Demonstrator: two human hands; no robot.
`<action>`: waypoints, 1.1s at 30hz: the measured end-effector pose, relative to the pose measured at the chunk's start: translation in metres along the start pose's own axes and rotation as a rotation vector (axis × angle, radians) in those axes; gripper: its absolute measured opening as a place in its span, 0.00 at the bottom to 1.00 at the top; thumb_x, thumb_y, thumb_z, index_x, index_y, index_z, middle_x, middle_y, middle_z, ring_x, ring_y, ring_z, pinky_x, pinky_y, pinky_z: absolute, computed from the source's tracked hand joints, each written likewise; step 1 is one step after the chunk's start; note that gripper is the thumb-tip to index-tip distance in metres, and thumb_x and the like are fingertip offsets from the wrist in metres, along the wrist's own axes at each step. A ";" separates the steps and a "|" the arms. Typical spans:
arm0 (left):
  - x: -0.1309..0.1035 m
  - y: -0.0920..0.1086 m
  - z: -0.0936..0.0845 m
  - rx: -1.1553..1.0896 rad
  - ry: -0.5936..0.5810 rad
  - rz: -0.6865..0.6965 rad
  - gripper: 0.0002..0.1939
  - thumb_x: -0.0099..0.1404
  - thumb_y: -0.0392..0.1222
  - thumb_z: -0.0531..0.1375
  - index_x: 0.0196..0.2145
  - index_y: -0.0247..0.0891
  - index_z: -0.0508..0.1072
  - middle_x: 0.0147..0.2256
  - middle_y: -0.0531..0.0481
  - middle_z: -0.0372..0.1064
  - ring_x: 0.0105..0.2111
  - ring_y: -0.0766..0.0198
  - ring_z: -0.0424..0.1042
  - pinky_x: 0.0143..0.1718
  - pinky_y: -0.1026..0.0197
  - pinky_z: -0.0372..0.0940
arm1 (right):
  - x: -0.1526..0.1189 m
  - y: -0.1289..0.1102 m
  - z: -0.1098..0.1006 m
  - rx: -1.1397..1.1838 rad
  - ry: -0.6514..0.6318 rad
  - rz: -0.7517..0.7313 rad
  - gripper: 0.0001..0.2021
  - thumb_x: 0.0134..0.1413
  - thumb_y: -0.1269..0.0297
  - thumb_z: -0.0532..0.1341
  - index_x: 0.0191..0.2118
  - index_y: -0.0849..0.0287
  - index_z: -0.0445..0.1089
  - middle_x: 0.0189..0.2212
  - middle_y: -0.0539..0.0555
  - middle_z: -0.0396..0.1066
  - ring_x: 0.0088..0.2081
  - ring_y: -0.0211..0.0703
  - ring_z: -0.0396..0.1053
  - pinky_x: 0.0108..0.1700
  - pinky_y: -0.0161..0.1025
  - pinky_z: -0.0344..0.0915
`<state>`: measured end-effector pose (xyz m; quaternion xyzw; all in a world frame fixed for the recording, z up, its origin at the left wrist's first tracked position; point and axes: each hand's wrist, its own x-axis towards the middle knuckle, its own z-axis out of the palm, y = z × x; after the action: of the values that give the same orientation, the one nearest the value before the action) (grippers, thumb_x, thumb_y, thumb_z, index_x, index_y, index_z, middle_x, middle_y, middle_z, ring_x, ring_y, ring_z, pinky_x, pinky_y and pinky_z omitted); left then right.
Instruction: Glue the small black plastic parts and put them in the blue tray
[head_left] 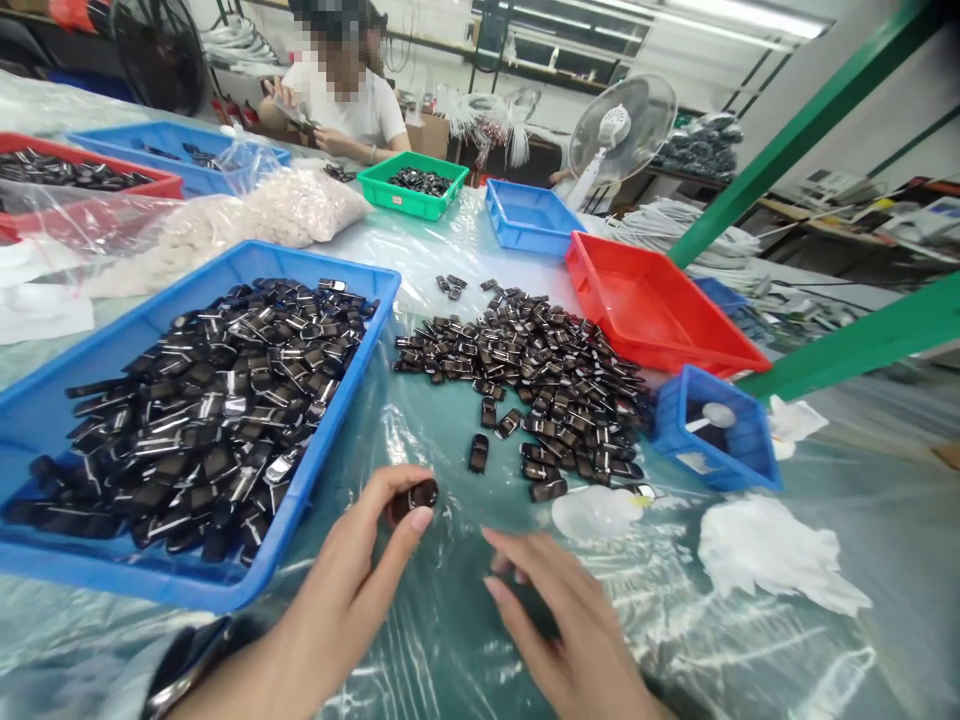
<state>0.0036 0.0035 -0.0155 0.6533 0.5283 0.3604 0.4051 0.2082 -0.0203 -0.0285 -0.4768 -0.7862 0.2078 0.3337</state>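
1. Head view, the part: the small dark glossy part point(422, 494) is at the tips of my left hand point(360, 570), between thumb and forefinger, raised over the plastic-covered table point(442, 620). It sits to the left of my right hand point(574, 615), well apart from those fingertips.

2. Head view, my left fingers: thumb and forefinger are closed on the part, one on each side, so the opening is only as wide as the part itself. My other left fingers are mostly hidden behind.

3. Head view, my right fingers: thumb and forefinger stand a little open, a narrow gap between their tips, pointing toward my left hand. The inside of the palm is turned down, so I can't see it fully.

4. Head view, around my hands: a loose pile of similar dark parts point(540, 370) lies just beyond them, a few strays nearest me. The large blue tray point(339, 425), heaped with more, is to the left. Right of the pile are a red tray point(660, 300) and a small blue bin point(739, 468); nearer me lies a crumpled white cloth point(776, 550).
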 end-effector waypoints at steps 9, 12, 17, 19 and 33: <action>-0.004 -0.003 0.003 0.015 -0.086 0.180 0.10 0.72 0.37 0.51 0.49 0.46 0.62 0.43 0.50 0.69 0.45 0.58 0.70 0.42 0.58 0.67 | 0.044 -0.004 0.021 0.220 -0.073 0.147 0.09 0.57 0.73 0.53 0.32 0.57 0.69 0.34 0.55 0.68 0.36 0.47 0.66 0.38 0.45 0.64; -0.005 -0.004 0.002 0.024 -0.109 0.211 0.10 0.71 0.37 0.51 0.49 0.47 0.62 0.41 0.51 0.68 0.45 0.57 0.69 0.42 0.57 0.66 | 0.041 -0.006 0.009 0.420 -0.063 0.279 0.05 0.56 0.70 0.57 0.31 0.56 0.67 0.32 0.52 0.68 0.33 0.42 0.66 0.36 0.40 0.65; -0.005 -0.005 0.003 0.012 -0.155 0.276 0.13 0.71 0.34 0.50 0.51 0.47 0.60 0.41 0.51 0.68 0.42 0.59 0.69 0.42 0.57 0.64 | 0.038 -0.014 -0.006 0.808 -0.157 0.536 0.08 0.52 0.60 0.64 0.30 0.56 0.67 0.24 0.48 0.68 0.26 0.36 0.68 0.29 0.34 0.66; -0.005 -0.005 0.002 0.014 -0.185 0.313 0.13 0.71 0.34 0.50 0.51 0.47 0.61 0.41 0.51 0.68 0.40 0.59 0.68 0.41 0.57 0.63 | 0.038 -0.017 -0.008 0.932 -0.202 0.606 0.10 0.49 0.57 0.66 0.29 0.57 0.68 0.22 0.46 0.67 0.25 0.35 0.68 0.27 0.32 0.66; -0.009 0.012 -0.005 0.198 -0.182 0.664 0.12 0.75 0.41 0.46 0.51 0.39 0.63 0.34 0.48 0.74 0.31 0.61 0.69 0.32 0.60 0.63 | 0.032 -0.015 -0.003 1.228 -0.435 0.605 0.19 0.42 0.51 0.70 0.33 0.57 0.64 0.23 0.45 0.67 0.23 0.34 0.68 0.28 0.34 0.66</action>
<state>0.0024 -0.0058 -0.0032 0.8549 0.2816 0.3597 0.2459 0.1909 0.0017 -0.0065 -0.3478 -0.4094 0.7862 0.3053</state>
